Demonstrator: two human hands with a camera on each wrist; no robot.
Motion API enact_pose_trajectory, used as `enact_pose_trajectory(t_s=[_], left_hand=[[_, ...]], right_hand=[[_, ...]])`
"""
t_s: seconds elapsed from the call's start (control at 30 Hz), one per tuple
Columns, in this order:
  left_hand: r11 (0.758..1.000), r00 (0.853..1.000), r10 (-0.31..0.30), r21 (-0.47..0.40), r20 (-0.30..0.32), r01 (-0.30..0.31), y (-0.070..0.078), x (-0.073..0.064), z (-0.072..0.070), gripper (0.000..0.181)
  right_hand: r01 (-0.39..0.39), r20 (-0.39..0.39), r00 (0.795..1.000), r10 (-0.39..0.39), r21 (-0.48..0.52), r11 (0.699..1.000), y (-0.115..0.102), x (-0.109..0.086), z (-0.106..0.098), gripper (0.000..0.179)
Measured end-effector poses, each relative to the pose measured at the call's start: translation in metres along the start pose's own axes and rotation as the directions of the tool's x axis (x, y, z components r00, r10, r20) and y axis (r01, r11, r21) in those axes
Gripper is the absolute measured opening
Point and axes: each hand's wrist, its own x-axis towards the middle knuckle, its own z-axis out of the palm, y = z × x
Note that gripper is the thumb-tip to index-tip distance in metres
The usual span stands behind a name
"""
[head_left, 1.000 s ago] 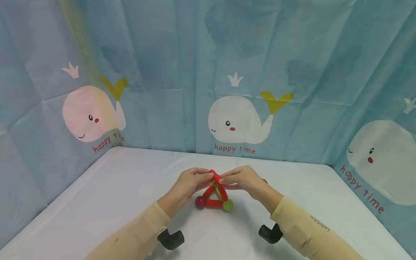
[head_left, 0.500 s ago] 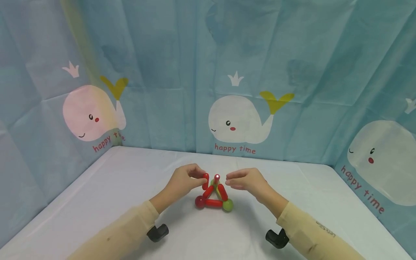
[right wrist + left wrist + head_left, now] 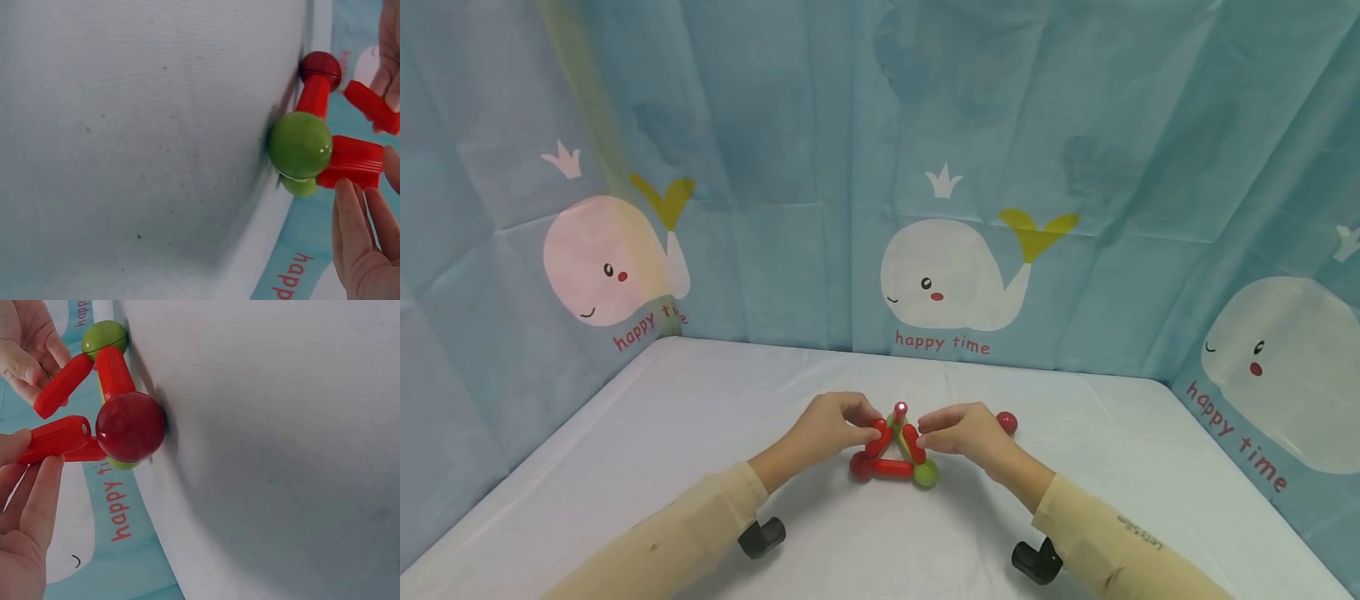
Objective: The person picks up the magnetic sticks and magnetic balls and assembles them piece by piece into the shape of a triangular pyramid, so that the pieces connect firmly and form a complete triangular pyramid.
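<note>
A frame of magnetic rods and balls stands on the table. Its front-left corner is a dark red ball (image 3: 131, 427), the front-right a green ball (image 3: 300, 145); a further green ball (image 3: 300, 187) sits behind. My left hand (image 3: 831, 427) pinches a red rod (image 3: 59, 437) just above the dark red ball; whether they touch I cannot tell. A second red rod (image 3: 64, 385) rises from the front-right green ball. Beside it my right hand (image 3: 964, 432) has its fingers mostly straight; contact with the rod is unclear. Another red rod (image 3: 900, 412) points up from the back ball.
A loose red ball (image 3: 1007, 423) lies behind the right wrist. The white table (image 3: 737, 375) ends at a blue curtain (image 3: 790, 208) with printed whales. Black wrist mounts (image 3: 762, 537) hang under both sleeves.
A second ago both hands were at a red rod above the frame's back. The left hand has carried a rod away and lowered it toward the dark red ball. The right hand drew back, then came in lower.
</note>
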Motion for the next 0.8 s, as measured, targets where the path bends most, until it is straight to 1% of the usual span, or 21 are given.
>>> enact_pose_trajectory(t_s=[0.23,0.37,0.47,0.63,0.8], left_hand=[[1.000,1.000,-0.006,0.028,0.016,0.006,0.001,0.001,0.002,0.012],[0.999,1.000,-0.008,0.042,0.030,0.006,0.003,0.002,0.002,0.013],[0.998,0.999,-0.009,0.056,0.041,0.007,0.003,0.003,0.003,0.015],[0.997,0.999,0.001,0.073,0.049,-0.005,0.004,0.005,0.003,0.018],[0.997,0.999,0.005,0.076,0.049,-0.009,0.003,0.006,0.004,0.019]], right_hand=[[0.031,0.017,0.999,-0.031,-0.033,0.999,0.002,0.000,0.003,0.027],[0.062,0.023,0.998,-0.062,-0.022,0.998,0.002,0.002,0.005,0.026],[0.090,0.034,0.995,-0.090,0.003,0.996,0.002,0.004,0.006,0.034],[0.157,0.070,0.986,-0.154,-0.043,0.987,0.002,0.009,0.005,0.052],[0.183,0.113,0.978,-0.174,-0.070,0.981,0.000,0.011,0.003,0.053]])
